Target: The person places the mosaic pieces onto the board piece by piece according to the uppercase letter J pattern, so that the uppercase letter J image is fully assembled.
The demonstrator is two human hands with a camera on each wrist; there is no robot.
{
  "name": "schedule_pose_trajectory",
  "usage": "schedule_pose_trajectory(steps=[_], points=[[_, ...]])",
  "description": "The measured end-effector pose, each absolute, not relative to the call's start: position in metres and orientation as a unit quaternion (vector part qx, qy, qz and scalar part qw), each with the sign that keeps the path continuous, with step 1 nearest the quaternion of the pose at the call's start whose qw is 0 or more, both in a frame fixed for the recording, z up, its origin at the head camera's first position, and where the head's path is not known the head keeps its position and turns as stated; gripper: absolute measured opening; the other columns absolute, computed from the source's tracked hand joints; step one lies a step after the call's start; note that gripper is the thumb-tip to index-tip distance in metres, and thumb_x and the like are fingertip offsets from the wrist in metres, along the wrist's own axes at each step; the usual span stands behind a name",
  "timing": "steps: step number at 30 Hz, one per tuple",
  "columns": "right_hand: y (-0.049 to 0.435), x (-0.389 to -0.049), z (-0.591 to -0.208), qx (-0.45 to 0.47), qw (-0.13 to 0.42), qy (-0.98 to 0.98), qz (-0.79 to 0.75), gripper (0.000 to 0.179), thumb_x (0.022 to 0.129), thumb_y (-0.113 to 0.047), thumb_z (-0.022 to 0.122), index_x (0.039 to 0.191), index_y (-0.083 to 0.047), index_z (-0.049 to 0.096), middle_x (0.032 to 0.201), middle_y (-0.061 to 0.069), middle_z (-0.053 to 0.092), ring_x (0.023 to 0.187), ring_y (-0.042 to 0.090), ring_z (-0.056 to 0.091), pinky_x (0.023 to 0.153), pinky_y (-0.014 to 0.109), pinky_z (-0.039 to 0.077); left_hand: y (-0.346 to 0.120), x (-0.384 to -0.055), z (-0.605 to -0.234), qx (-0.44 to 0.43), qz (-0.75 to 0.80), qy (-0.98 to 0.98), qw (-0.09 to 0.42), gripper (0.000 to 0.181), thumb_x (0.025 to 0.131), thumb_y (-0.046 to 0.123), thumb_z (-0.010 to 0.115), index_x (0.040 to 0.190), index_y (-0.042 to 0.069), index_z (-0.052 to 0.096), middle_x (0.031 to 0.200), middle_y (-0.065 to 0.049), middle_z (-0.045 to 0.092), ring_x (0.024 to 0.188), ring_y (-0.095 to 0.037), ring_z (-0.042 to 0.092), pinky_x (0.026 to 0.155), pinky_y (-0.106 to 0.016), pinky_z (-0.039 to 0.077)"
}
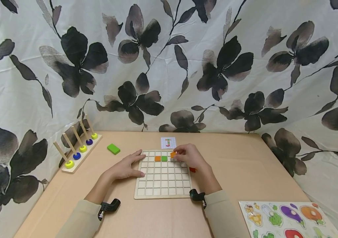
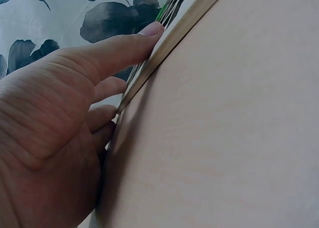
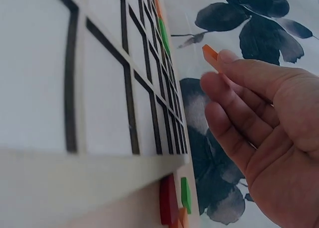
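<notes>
A wooden grid board (image 1: 163, 183) with white square cells lies on the table in front of me. In its upper rows sit an orange tile (image 1: 157, 158) and, right beside it, a green tile (image 1: 164, 158). My right hand (image 1: 192, 158) pinches another orange tile (image 3: 211, 57) between thumb and fingertips, above the board's upper right part. My left hand (image 1: 126, 167) rests at the board's left edge, fingers stretched forward and thumb (image 2: 134, 46) touching the frame. Just behind the board lies a small card (image 1: 163, 140) with a coloured grid pattern.
Beyond the board's right edge, partly behind my right hand, lie a red piece (image 3: 168, 200), a green piece (image 3: 186, 194) and orange ones. At left stand a pegged wooden base (image 1: 78, 160) with yellow and blue rings and a green block (image 1: 114, 148). A vegetable picture board (image 1: 264, 228) lies front right.
</notes>
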State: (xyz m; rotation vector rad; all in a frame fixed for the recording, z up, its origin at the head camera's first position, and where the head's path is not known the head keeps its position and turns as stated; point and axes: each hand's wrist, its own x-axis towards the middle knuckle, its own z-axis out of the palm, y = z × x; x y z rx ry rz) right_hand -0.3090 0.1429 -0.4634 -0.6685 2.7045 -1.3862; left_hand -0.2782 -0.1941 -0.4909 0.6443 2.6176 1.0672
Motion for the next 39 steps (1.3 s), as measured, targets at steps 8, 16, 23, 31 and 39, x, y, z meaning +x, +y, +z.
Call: schedule_pose_trajectory(steps=[8,16,23,31,39], points=[[0.132,-0.309,-0.469,-0.192,0.012,0.877,-0.440,0.022,0.088,-0.011,0.083,0.109,-0.006,0.079,0.084,0.001,0.069,0.072,0.016,0.063,0.063,0.023,0.053,-0.194,-0.279,-0.491,0.223,0.362,0.897,0.121,0.094,0.084,0.046,0.084,0.160,0.011,0.042,0.175,-0.016,0.015,0.161,-0.043,0.011,0.128,-0.064,0.014],[0.128,-0.310,-0.481,-0.196,0.017,0.865,-0.461,0.020,0.090,-0.010,0.081,0.110,-0.005,0.078,0.085,0.003,0.070,0.072,0.014,0.062,0.063,0.023,0.052,-0.194,-0.280,-0.492,0.226,0.358,0.899,0.117,0.094,0.084,0.046,0.084,0.160,0.010,0.042,0.175,-0.016,0.016,0.161,-0.043,0.011,0.128,-0.064,0.015],[0.127,-0.310,-0.483,-0.201,0.014,0.875,-0.440,0.018,0.092,-0.009,0.080,0.109,-0.004,0.078,0.088,0.003,0.071,0.075,0.014,0.061,0.067,0.024,0.051,-0.194,-0.280,-0.493,0.225,0.354,0.900,0.117,0.094,0.084,0.048,0.084,0.160,0.011,0.042,0.175,-0.015,0.015,0.161,-0.043,0.011,0.128,-0.064,0.015],[0.128,-0.310,-0.482,-0.189,0.013,0.885,-0.426,0.018,0.091,-0.011,0.080,0.109,-0.006,0.079,0.092,0.002,0.069,0.080,0.015,0.060,0.071,0.026,0.051,-0.195,-0.281,-0.494,0.226,0.351,0.902,0.116,0.094,0.084,0.049,0.083,0.160,0.013,0.042,0.175,-0.013,0.015,0.161,-0.042,0.011,0.128,-0.064,0.015],[0.128,-0.307,-0.482,-0.177,0.017,0.893,-0.413,0.019,0.091,-0.011,0.081,0.108,-0.005,0.079,0.095,0.002,0.067,0.082,0.016,0.059,0.074,0.029,0.052,-0.195,-0.281,-0.496,0.225,0.351,0.902,0.115,0.094,0.084,0.050,0.083,0.160,0.013,0.042,0.175,-0.014,0.015,0.161,-0.042,0.011,0.128,-0.063,0.015]])
